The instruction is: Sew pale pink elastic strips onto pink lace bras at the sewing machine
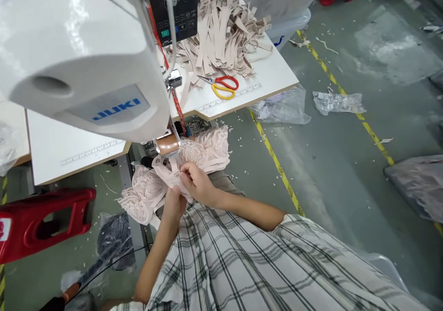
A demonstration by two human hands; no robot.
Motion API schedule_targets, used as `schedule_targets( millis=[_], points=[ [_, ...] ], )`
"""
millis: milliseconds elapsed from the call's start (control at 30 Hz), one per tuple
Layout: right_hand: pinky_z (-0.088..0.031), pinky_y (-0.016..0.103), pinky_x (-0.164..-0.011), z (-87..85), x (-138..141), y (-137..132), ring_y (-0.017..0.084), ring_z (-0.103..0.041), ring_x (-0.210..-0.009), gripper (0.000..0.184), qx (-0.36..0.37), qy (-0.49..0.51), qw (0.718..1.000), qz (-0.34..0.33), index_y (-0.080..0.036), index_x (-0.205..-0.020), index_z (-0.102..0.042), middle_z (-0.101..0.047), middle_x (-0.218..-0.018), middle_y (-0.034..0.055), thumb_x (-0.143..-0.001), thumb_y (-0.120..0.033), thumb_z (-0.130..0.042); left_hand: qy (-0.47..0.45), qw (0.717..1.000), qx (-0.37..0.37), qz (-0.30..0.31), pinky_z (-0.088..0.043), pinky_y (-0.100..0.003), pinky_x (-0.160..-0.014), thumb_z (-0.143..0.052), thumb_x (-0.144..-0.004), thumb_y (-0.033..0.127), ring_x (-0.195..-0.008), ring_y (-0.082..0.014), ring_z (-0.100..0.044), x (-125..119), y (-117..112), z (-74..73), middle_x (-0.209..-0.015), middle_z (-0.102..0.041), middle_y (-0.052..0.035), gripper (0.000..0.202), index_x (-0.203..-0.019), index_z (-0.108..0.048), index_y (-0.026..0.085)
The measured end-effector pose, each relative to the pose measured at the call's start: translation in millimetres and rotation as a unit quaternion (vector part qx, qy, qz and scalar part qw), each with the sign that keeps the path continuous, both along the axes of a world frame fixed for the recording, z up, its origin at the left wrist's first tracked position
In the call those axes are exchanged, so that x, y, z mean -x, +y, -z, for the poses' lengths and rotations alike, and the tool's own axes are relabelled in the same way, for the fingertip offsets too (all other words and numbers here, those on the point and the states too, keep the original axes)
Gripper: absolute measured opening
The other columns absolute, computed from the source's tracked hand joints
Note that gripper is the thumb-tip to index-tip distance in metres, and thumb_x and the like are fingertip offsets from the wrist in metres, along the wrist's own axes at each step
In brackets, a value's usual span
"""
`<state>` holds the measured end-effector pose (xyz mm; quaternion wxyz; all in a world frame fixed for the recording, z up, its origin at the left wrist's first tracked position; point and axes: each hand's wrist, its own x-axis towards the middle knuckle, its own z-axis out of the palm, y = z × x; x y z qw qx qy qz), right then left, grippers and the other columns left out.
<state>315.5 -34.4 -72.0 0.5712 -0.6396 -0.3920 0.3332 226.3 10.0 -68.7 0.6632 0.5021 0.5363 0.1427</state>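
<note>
White and bulky, the machine (86,66) loomed over the bra (166,174), which the left hand (175,204) and right hand (200,184) both held in a closed pinch by its arm (169,144). Loose cups (147,188), hanging either side, risked snagging there and dragging the pinched part crooked. Beyond, scissors (215,81) and strips (221,38) lay on the desk (273,73), the machine's bulk standing partly in the way.
</note>
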Motion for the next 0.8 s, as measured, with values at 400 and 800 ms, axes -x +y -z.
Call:
schedule_targets(
  millis=[400,800],
  points=[
    [-0.049,0.035,-0.08,-31.2,-64.3,-23.1,0.021,-0.063,-0.097,0.035,-0.105,-0.332,0.909,-0.229,-0.021,-0.113,-0.063,-0.071,-0.107,0.0083,-0.092,-0.049,-0.058,-0.067,0.948,-0.08,0.302,-0.046,-0.026,-0.057,-0.066,-0.089,0.038,-0.061,-0.0158,-0.056,35.1,28.6,-61.6,-0.066,-0.062,-0.0009,0.021,-0.082,-0.071,0.019],
    [-0.037,0.022,-0.052,-41.4,-85.5,-32.7,0.007,-0.05,-0.051,0.008,0.026,-0.294,0.955,0.015,-0.02,-0.091,-0.06,-0.067,-0.075,-0.0026,-0.083,-0.023,-0.061,-0.083,0.988,-0.025,0.124,-0.029,-0.021,-0.047,-0.064,-0.09,0.042,-0.05,-0.0081,-0.038,33.9,44.2,-68.4,-0.072,-0.064,-0.0018,0.026,-0.098,-0.065,0.018]
  ],
)
